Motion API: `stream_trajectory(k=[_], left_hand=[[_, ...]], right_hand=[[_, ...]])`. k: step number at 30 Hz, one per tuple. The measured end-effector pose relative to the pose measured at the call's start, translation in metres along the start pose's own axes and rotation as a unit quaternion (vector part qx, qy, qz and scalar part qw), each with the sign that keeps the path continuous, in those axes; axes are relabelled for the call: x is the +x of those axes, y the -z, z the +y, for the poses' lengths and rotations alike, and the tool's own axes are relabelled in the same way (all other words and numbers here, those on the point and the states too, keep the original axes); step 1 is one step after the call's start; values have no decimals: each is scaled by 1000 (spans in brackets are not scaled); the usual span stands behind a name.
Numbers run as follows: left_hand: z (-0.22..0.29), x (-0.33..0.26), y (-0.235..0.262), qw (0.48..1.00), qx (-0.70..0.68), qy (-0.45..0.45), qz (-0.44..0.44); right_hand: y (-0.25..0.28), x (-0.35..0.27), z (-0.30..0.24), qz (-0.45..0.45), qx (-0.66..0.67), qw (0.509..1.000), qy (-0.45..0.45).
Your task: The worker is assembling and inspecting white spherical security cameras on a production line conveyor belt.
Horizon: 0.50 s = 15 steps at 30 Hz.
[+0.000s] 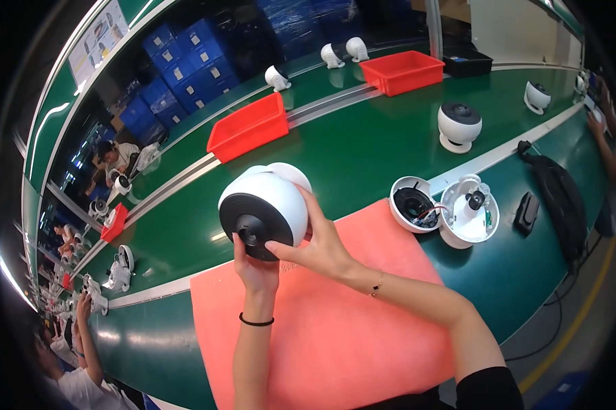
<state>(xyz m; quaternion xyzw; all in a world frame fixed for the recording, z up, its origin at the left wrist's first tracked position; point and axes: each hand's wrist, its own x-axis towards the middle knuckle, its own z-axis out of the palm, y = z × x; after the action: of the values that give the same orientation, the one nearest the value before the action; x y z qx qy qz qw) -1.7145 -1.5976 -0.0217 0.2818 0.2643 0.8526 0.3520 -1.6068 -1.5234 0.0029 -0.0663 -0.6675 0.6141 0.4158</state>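
Both of my hands grip a white ball-shaped camera (294, 208) with a black round front and a lens in its middle. The camera is tilted, its black face toward me and its white base partly showing behind. My left hand (258, 273) holds it from below, thumb on the black face by the lens. Around its right side goes my right hand (321, 242), thumb at the lower edge of the black face. To the right lies an opened camera: a white shell with a dark inside (401, 217) is wired to another white half (458, 232) holding a small lens module.
A pink foam mat (335, 321) covers the bench before me. Beyond runs a green belt with red bins (250, 128) (403, 73) and a finished-looking camera (459, 130). At right lie a small black object (526, 213) and a black bag (557, 195). Other people work at left and right.
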Motion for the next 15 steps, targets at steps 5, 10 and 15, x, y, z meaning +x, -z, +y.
stream_trajectory(k=[5, 10, 15], left_hand=[[-7, 28, 1, 998, 35, 31, 32], [-10, 72, -6, 979, 80, 174, 68], [-22, 97, 16, 946, 195, 216, 146]], right_hand=[[12, 26, 30, 20, 46, 999, -16], [34, 27, 37, 93, 0, 985, -148], [83, -10, -17, -33, -558, 829, 19]])
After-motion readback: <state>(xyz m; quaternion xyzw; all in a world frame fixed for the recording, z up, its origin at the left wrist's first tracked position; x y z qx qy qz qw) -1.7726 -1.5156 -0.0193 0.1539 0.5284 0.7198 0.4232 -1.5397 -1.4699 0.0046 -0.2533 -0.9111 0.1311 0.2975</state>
